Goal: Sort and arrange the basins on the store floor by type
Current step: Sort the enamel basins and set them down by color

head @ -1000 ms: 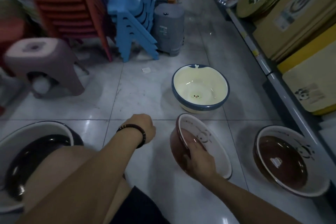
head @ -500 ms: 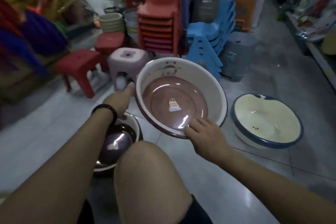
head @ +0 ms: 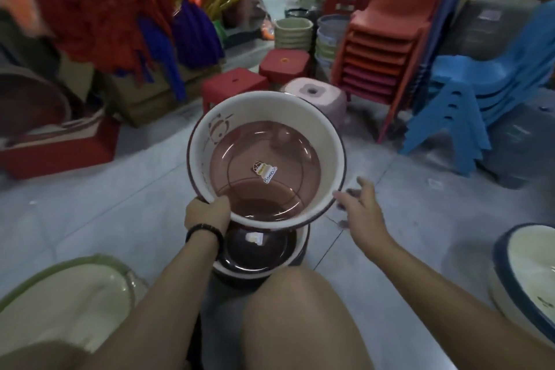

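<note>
A green basin (head: 60, 303) sits lower left. The left hand (head: 207, 213) grips the brown basin (head: 270, 144) by its near rim. The round basin tilts with its mouth up toward the person, above a stacked basin (head: 258, 252). The right hand (head: 360, 207) is spread and empty, just beside the rim.

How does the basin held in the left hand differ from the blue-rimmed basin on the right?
The held basin has a brown bottom and a dark rim; the blue-rimmed basin is cream inside. The held basin is gripped, tilted, in the air by the left hand; the blue-rimmed basin rests on the floor. Both are round with cream walls.
</note>
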`<act>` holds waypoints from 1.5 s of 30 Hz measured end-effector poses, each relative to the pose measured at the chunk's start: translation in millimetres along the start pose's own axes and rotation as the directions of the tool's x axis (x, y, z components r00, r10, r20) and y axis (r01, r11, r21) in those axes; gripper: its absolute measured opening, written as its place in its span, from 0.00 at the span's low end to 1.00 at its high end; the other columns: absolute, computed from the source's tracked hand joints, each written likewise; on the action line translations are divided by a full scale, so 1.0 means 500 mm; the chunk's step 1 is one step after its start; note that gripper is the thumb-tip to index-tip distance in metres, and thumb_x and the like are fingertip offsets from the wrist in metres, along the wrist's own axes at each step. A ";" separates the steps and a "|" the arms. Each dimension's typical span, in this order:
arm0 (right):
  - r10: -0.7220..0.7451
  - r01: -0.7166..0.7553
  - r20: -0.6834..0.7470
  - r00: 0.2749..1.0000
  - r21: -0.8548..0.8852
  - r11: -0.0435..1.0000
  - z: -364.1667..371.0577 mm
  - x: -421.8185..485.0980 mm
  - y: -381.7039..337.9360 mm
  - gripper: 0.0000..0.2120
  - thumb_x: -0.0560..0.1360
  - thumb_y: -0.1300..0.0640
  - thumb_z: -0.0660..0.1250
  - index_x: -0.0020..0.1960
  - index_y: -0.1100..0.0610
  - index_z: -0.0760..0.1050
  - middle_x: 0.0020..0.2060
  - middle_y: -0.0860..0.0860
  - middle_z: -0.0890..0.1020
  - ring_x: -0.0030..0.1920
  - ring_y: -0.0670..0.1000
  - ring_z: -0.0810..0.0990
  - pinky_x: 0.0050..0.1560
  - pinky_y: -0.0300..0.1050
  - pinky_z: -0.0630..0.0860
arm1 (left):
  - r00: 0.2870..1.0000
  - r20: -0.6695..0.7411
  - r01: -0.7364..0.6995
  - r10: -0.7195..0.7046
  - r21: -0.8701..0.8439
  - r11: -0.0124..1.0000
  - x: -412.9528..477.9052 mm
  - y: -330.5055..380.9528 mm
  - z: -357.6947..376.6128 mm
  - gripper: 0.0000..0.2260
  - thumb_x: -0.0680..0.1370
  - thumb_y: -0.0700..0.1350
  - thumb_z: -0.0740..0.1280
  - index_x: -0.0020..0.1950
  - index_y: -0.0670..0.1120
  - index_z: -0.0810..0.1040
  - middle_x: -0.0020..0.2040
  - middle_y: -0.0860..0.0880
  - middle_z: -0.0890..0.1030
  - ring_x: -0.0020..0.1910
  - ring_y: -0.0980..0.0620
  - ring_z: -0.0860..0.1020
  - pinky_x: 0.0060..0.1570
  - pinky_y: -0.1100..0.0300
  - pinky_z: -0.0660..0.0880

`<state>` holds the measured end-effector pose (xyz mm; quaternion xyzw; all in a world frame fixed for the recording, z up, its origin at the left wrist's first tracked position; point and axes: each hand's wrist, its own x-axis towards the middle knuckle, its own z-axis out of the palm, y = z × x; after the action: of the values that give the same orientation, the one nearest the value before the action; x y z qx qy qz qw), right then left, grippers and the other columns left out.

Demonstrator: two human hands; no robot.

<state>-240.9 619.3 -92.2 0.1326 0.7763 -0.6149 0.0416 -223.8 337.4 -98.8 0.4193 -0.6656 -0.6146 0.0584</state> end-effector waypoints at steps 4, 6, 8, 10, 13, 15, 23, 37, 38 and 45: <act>0.169 -0.169 -0.007 0.986 0.037 0.985 0.115 0.063 0.020 0.22 0.75 0.53 0.76 0.64 0.54 0.70 0.55 0.54 0.82 0.51 0.57 0.85 0.47 0.61 0.87 | 0.993 0.077 0.093 -0.086 -0.093 0.991 0.037 -0.066 0.001 0.17 0.60 0.45 0.74 0.47 0.42 0.83 0.41 0.40 0.86 0.42 0.37 0.86 0.41 0.36 0.84; 0.127 -0.130 -0.082 0.989 -0.044 0.990 0.146 0.099 0.043 0.14 0.76 0.60 0.71 0.59 0.52 0.72 0.53 0.54 0.82 0.49 0.56 0.84 0.46 0.60 0.87 | 0.986 0.106 0.141 -0.131 -0.088 0.986 0.047 -0.089 0.002 0.14 0.66 0.46 0.74 0.49 0.43 0.83 0.44 0.40 0.86 0.43 0.38 0.86 0.39 0.35 0.83; 0.125 -0.129 -0.067 0.990 -0.053 0.990 0.169 0.128 0.065 0.13 0.76 0.61 0.68 0.58 0.50 0.73 0.51 0.53 0.82 0.48 0.58 0.84 0.45 0.62 0.87 | 0.988 0.053 0.145 -0.144 -0.019 0.989 0.076 -0.115 -0.007 0.17 0.68 0.51 0.73 0.52 0.44 0.81 0.48 0.42 0.85 0.47 0.39 0.85 0.47 0.37 0.84; 0.087 -0.093 -0.045 0.995 -0.142 0.986 0.186 0.152 0.094 0.12 0.75 0.60 0.68 0.55 0.47 0.73 0.48 0.49 0.81 0.48 0.57 0.84 0.47 0.62 0.87 | 0.996 -0.076 0.057 -0.048 0.117 0.992 0.119 -0.140 -0.026 0.15 0.72 0.51 0.72 0.55 0.46 0.77 0.51 0.46 0.83 0.51 0.41 0.83 0.55 0.46 0.81; 0.038 -0.032 0.014 0.999 -0.284 0.958 0.198 0.171 0.142 0.13 0.77 0.60 0.68 0.58 0.46 0.73 0.47 0.44 0.80 0.48 0.51 0.82 0.50 0.57 0.84 | 0.987 -0.162 0.044 0.006 0.301 0.953 0.168 -0.180 -0.047 0.11 0.76 0.43 0.70 0.56 0.48 0.74 0.49 0.48 0.79 0.48 0.44 0.78 0.50 0.56 0.74; 0.042 -0.023 0.051 0.998 -0.322 0.946 0.206 0.186 0.178 0.14 0.78 0.60 0.68 0.60 0.46 0.73 0.48 0.43 0.81 0.49 0.49 0.82 0.52 0.55 0.83 | 0.989 -0.146 0.068 -0.015 0.365 0.928 0.190 -0.208 -0.045 0.12 0.75 0.40 0.71 0.55 0.49 0.73 0.48 0.47 0.79 0.46 0.46 0.77 0.47 0.56 0.72; 0.025 0.010 0.062 0.998 -0.516 0.856 0.213 0.228 0.299 0.16 0.73 0.50 0.69 0.60 0.52 0.79 0.51 0.57 0.82 0.44 0.50 0.82 0.40 0.41 0.81 | 0.998 -0.068 0.048 -0.019 0.456 0.889 0.258 -0.292 -0.005 0.16 0.78 0.42 0.69 0.66 0.48 0.76 0.56 0.45 0.81 0.48 0.47 0.76 0.52 0.54 0.74; 0.269 -0.147 0.141 0.953 -0.562 0.814 0.143 0.204 0.323 0.38 0.87 0.38 0.54 0.86 0.61 0.51 0.81 0.62 0.67 0.80 0.62 0.67 0.78 0.52 0.63 | 0.994 -0.101 0.042 0.041 0.700 0.713 0.242 -0.249 0.050 0.37 0.74 0.54 0.73 0.77 0.45 0.60 0.72 0.38 0.68 0.68 0.33 0.70 0.65 0.36 0.74; 0.261 -0.155 0.123 0.957 -0.543 0.826 0.114 0.194 0.316 0.37 0.87 0.38 0.54 0.86 0.61 0.53 0.81 0.61 0.67 0.80 0.61 0.67 0.78 0.51 0.63 | 0.993 -0.005 -0.077 0.116 0.718 0.692 0.216 -0.221 0.064 0.34 0.75 0.53 0.72 0.77 0.45 0.64 0.73 0.39 0.69 0.69 0.35 0.70 0.67 0.39 0.73; 0.183 -0.196 -0.081 0.980 -0.560 0.805 -0.182 0.047 0.310 0.24 0.87 0.43 0.58 0.69 0.61 0.77 0.58 0.59 0.85 0.63 0.62 0.81 0.53 0.45 0.69 | 0.693 0.694 -0.618 0.194 0.434 0.655 -0.029 -0.002 0.221 0.06 0.77 0.49 0.70 0.52 0.57 0.82 0.41 0.56 0.82 0.44 0.45 0.84 0.46 0.48 0.83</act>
<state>-214.7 742.9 -222.0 0.1980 0.9067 -0.3486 0.1312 -279.4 431.4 -119.7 0.0290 -0.8960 -0.4154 -0.1542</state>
